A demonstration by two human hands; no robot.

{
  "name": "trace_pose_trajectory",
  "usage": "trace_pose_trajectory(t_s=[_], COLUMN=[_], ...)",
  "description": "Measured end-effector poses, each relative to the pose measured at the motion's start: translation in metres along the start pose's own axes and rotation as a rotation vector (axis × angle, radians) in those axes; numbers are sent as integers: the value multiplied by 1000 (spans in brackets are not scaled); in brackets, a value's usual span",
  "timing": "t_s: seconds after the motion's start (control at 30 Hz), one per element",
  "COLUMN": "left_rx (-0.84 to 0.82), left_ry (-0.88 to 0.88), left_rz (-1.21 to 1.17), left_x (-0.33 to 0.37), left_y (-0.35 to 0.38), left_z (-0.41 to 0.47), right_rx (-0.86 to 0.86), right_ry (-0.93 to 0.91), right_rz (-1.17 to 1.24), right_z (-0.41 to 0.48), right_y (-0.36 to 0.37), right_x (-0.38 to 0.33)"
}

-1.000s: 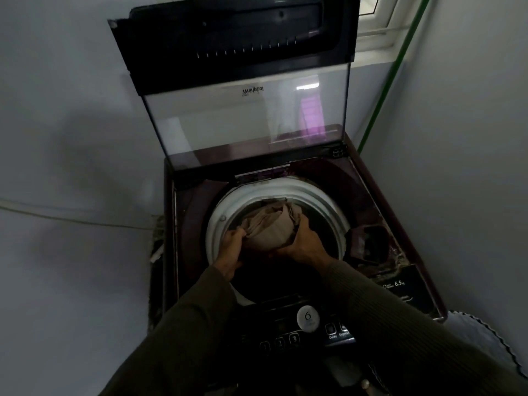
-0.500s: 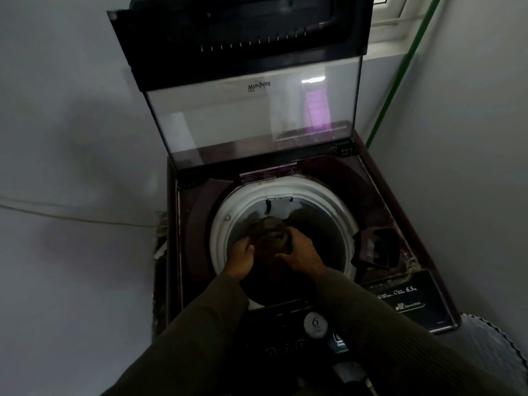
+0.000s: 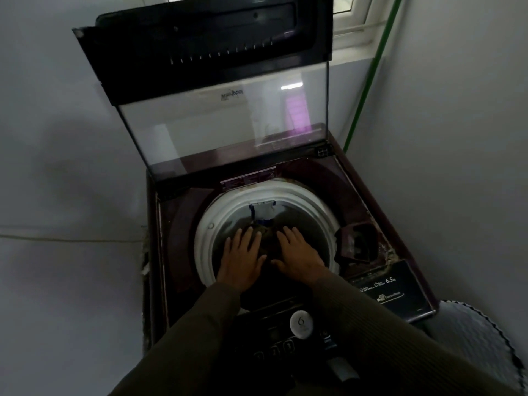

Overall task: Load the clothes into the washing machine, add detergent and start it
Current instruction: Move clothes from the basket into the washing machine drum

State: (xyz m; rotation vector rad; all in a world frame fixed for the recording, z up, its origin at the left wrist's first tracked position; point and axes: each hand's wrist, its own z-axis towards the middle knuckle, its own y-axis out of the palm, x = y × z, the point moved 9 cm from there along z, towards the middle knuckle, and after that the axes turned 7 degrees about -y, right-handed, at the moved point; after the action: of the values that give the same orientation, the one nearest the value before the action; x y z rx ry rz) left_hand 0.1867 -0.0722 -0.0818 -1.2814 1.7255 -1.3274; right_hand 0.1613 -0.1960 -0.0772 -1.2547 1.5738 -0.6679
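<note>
A dark maroon top-loading washing machine (image 3: 183, 247) stands in a corner with its glass lid (image 3: 223, 127) raised. Inside its white drum rim (image 3: 208, 224) lies a dim bundle of clothes (image 3: 268, 232), mostly lost in shadow. My left hand (image 3: 243, 255) and my right hand (image 3: 297, 250) hover side by side over the drum mouth, fingers straight and spread, holding nothing. Whether the fingertips touch the clothes is unclear. The open detergent compartment (image 3: 360, 241) sits at the right of the drum. The control panel (image 3: 285, 338) with buttons and a round sticker is at the front edge.
Grey walls close in on the left and right of the machine. A green pipe (image 3: 368, 81) runs down the back right corner beneath a window. A cable (image 3: 71, 238) crosses the left wall. A grey scalloped object (image 3: 480, 338) lies at the lower right.
A second ago both hands held a pale garment above the drum. They lowered it inside and let go, and now both hands are flat and empty over the opening.
</note>
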Motion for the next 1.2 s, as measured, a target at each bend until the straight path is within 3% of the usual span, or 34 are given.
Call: trace_pose_trajectory(t_s=[0.23,0.4,0.6,0.87,1.2], left_rx=[196,292,279,243,60], left_ry=[164,326,483,656,787], left_rz=[-13,-27,0,57,191], left_x=[78,165,263,379,495], left_y=[-46,-75,-80,-47,37], left_z=[14,18,5,-30,-73], right_rx=[240,373,435,440,367], right_ry=[135,271,441,663,812], right_rz=[-234,-229,-151,-74,120], right_z=[-47,-101,-177,-286,-393], right_y=[-64,-105,-115,-73,27], right_x=[63,114,180,273,363])
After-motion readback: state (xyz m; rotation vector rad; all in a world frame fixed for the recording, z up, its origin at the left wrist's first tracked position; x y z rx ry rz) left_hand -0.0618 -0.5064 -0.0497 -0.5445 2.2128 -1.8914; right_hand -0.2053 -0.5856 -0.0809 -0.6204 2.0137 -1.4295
